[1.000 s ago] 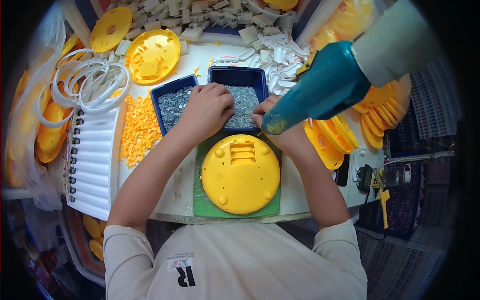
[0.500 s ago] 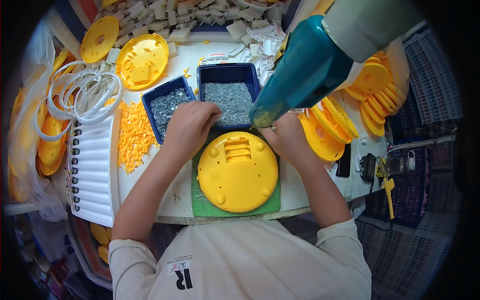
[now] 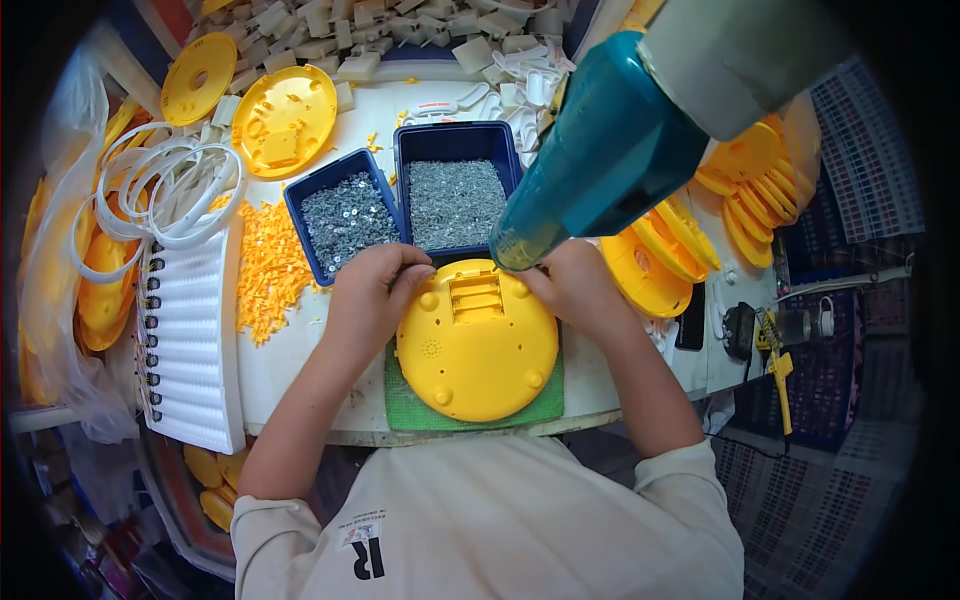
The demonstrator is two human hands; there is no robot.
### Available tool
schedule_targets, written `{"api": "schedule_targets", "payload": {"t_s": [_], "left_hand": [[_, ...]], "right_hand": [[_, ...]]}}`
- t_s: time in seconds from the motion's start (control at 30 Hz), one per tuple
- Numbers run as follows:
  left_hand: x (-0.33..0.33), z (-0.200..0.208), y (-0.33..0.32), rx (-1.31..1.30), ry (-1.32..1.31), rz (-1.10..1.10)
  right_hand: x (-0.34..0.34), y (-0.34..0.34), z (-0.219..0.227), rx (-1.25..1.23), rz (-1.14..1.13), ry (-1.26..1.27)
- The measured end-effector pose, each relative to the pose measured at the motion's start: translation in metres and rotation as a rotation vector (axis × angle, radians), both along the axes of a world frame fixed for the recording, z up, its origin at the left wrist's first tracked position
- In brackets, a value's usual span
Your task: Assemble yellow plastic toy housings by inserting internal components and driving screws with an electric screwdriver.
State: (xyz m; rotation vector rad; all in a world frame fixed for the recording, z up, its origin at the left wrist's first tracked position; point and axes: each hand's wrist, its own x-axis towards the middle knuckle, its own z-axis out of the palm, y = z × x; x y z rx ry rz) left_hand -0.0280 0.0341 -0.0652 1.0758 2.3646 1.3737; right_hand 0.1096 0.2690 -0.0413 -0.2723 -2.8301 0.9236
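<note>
A round yellow plastic housing lies on a green mat, its battery recess at the far side. At its upper left edge is my left hand, fingers pinched together; anything between them is too small to make out. My right hand is curled at the upper right edge, its fingertips partly hidden by the teal body of a hanging tool. The tool's lower end sits just above the housing's far edge. Beyond the hands, two blue bins hold small metal screws and washer-like metal pieces.
Small orange plastic pieces are heaped left, beside a white ribbed foam tray and white rings. More yellow housings are stacked right, near a black phone. White blocks pile up at the back.
My left hand has come back from the screw bin toward me, to the housing's edge. My right hand has lowered slightly toward the housing, and the tool's end has shifted slightly left and down.
</note>
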Motion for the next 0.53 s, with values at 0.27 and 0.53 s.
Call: {"api": "schedule_targets", "payload": {"t_s": [0.27, 0.53], "left_hand": [[0.005, 0.004, 0.005, -0.168, 0.023, 0.012], [0.005, -0.004, -0.006, -0.073, 0.173, -0.087]], "right_hand": [[-0.007, 0.004, 0.016, -0.101, 0.027, 0.023], [-0.082, 0.004, -0.008, 0.154, 0.109, 0.036]]}}
